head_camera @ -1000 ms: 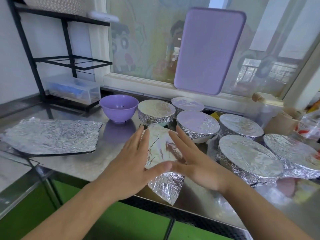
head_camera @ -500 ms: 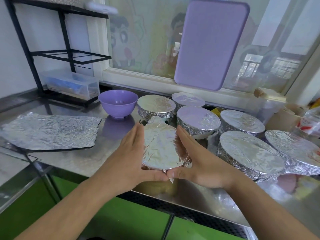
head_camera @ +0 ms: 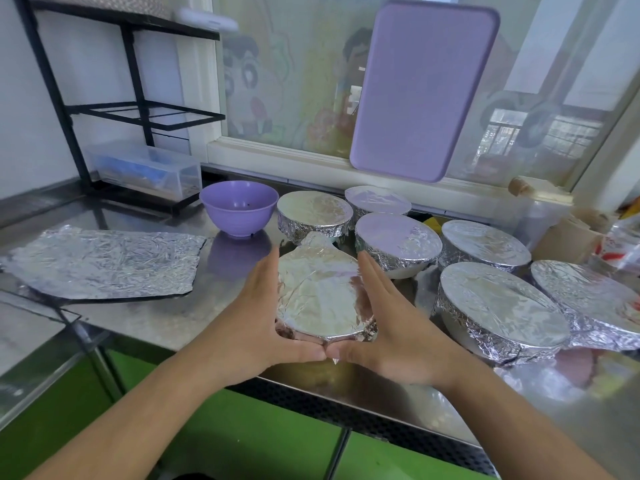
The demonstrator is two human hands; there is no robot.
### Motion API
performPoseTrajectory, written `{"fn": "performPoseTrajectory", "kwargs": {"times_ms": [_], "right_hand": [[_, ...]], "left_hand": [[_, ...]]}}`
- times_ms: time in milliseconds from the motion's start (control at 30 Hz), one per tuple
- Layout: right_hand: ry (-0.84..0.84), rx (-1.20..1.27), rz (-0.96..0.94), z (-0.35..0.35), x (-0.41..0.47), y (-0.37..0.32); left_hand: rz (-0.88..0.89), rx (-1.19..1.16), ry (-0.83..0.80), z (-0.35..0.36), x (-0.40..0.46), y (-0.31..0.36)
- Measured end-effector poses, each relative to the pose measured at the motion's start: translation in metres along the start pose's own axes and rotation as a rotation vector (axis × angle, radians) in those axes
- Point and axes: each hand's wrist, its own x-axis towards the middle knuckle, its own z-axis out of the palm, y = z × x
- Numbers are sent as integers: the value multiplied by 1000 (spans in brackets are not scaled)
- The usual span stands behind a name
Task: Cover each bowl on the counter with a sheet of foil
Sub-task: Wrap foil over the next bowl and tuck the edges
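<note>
Whereas a second ago its near flap hung loose, the foil sheet (head_camera: 320, 299) now lies folded under the near-edge bowl, pressed by straight-fingered left hand (head_camera: 258, 327) and right hand (head_camera: 391, 327), leaving the purple bowl (head_camera: 239, 207) and spare foil (head_camera: 104, 261) outstanding.

Uncovered bowl (head_camera: 239, 207): was plain lilac.
Foil sheet (head_camera: 104, 263): was crinkled silver.
Covered bowls (head_camera: 398, 242): were silver-wrapped.
Board (head_camera: 422, 88): was pale purple.
Rack (head_camera: 135, 109): was black.
Desk (head_camera: 156, 317): was grey steel, green fronts below.
</note>
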Motion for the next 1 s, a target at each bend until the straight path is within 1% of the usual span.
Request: {"fn": "performPoseTrajectory", "kwargs": {"times_ms": [67, 133, 267, 333, 467, 600, 667, 733, 833, 900, 1000], "right_hand": [[6, 13, 12, 2, 0, -3], [3, 38, 15, 2, 0, -5], [-46, 141, 14, -8, 2, -1], [-45, 200, 4, -16, 3, 0], [25, 150, -29, -15, 6, -2], [78, 123, -21, -3, 8, -4], [93, 103, -14, 0, 8, -7], [99, 77, -11, 1, 8, -9], [57, 27, -13, -4, 5, -10], [36, 48, -5, -14, 5, -10], [86, 101, -15, -25, 15, -12]], "left_hand": [[-8, -28, 16, 3, 2, -6], [-61, -90, 16, 6, 2, -11], [-101, -137, 14, 4, 2, -16], [-120, -114, -13, -6, 4, -17], [-122, -34, -83, -30, 4, -19], [-77, 55, -100, -30, -5, -6], [-104, 24, -82, -25, -5, 7], [-121, -9, -16, -19, -3, 14], [-131, -40, 78, -10, -2, 16], [-140, -30, 92, -7, -3, 13], [-121, -15, 96, -8, -3, 9]]}}
